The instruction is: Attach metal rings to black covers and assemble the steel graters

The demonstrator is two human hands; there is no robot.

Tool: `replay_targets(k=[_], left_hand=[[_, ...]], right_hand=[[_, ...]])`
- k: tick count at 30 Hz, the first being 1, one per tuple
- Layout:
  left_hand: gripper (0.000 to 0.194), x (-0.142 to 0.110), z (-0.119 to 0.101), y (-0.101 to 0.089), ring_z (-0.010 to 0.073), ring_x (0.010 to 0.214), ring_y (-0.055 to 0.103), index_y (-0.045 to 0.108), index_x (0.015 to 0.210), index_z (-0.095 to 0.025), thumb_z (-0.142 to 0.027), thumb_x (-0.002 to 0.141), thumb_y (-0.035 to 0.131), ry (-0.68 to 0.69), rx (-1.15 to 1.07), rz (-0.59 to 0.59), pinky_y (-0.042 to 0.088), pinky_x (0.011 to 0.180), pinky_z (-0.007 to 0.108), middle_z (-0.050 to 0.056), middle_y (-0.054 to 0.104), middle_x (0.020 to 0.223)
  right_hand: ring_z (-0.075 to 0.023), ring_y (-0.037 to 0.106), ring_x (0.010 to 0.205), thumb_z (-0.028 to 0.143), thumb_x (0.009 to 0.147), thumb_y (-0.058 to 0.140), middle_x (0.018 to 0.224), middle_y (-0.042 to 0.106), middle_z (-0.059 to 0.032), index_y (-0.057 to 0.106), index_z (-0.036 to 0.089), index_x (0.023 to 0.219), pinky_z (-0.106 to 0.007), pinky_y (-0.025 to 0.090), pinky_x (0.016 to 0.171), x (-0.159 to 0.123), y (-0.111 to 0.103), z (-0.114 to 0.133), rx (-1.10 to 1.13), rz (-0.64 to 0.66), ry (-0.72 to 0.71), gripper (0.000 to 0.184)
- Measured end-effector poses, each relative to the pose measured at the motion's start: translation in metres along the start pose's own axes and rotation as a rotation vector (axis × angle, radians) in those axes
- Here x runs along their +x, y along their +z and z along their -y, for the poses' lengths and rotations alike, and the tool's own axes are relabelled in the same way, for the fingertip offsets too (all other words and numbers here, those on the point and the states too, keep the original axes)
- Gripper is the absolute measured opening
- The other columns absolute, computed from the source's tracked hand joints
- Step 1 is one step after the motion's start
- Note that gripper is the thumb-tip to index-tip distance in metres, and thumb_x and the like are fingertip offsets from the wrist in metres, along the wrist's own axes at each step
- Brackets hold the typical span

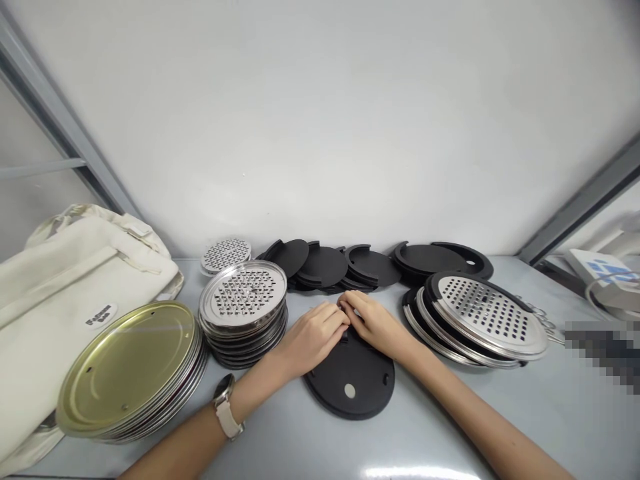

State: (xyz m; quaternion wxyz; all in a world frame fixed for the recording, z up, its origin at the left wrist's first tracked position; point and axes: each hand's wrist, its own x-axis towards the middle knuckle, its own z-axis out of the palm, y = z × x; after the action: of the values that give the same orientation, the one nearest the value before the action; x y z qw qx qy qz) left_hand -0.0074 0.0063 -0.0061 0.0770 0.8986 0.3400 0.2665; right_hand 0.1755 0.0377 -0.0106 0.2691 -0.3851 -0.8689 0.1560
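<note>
A round black plastic disc (350, 373) lies on the grey table in front of me, with a small round hole near its lower edge and little raised tabs. My left hand (315, 333) and my right hand (367, 320) meet over its far edge. The fingers of both are bent and pinched together at the fingertips. Whatever sits between them is hidden by the fingers. On my left wrist is a watch with a pale strap (229, 413).
Left stand a stack of gold-coloured round lids (135, 367), a stack topped by a metal grater disc (245, 297) and a cream bag (75, 287). Black discs (325, 267) line the wall. To the right, perforated metal discs with black rims (485, 313) are piled beside wire hooks (545, 320).
</note>
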Motion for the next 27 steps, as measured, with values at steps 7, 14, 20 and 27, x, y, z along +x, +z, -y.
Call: replay_targets(k=[7, 14, 20, 27], left_hand=[[0.017, 0.0002, -0.0002, 0.0004, 0.0184, 0.092, 0.055, 0.054, 0.095, -0.017, -0.019, 0.098, 0.037, 0.007, 0.005, 0.009, 0.048, 0.082, 0.032, 0.005, 0.057, 0.092], [0.017, 0.0007, -0.0004, -0.0014, 0.0179, 0.092, 0.055, 0.054, 0.094, -0.016, -0.019, 0.098, 0.038, 0.036, -0.009, 0.019, 0.048, 0.083, 0.032, 0.005, 0.058, 0.092], [0.018, 0.0008, 0.0003, -0.0013, 0.0179, 0.091, 0.056, 0.054, 0.091, -0.017, -0.019, 0.098, 0.038, 0.048, -0.008, 0.009, 0.049, 0.081, 0.031, 0.005, 0.058, 0.09], [0.019, 0.0003, 0.0001, -0.0006, 0.0181, 0.093, 0.056, 0.054, 0.091, -0.016, -0.019, 0.099, 0.037, 0.052, -0.002, 0.004, 0.049, 0.081, 0.032, 0.005, 0.058, 0.091]], right_hand=[[-0.0186, 0.056, 0.079, 0.017, 0.097, 0.035, 0.084, 0.058, -0.0052, 0.049, 0.021, 0.088, -0.032, 0.047, 0.073, 0.0004, -0.0014, 0.0022, -0.001, -0.015, -0.011, 0.018], [-0.0187, 0.055, 0.078, 0.016, 0.096, 0.036, 0.083, 0.057, -0.005, 0.048, 0.021, 0.086, -0.032, 0.047, 0.073, 0.0011, -0.0019, 0.0023, -0.007, 0.0, 0.004, 0.017], [-0.0186, 0.055, 0.078, 0.015, 0.095, 0.037, 0.083, 0.056, -0.0047, 0.049, 0.021, 0.086, -0.031, 0.047, 0.073, 0.0008, -0.0007, 0.0009, -0.008, -0.006, -0.004, 0.016], [-0.0187, 0.055, 0.078, 0.017, 0.096, 0.036, 0.083, 0.056, -0.0046, 0.048, 0.021, 0.086, -0.032, 0.047, 0.073, 0.0008, -0.0001, -0.0002, -0.003, -0.001, -0.004, 0.017]])
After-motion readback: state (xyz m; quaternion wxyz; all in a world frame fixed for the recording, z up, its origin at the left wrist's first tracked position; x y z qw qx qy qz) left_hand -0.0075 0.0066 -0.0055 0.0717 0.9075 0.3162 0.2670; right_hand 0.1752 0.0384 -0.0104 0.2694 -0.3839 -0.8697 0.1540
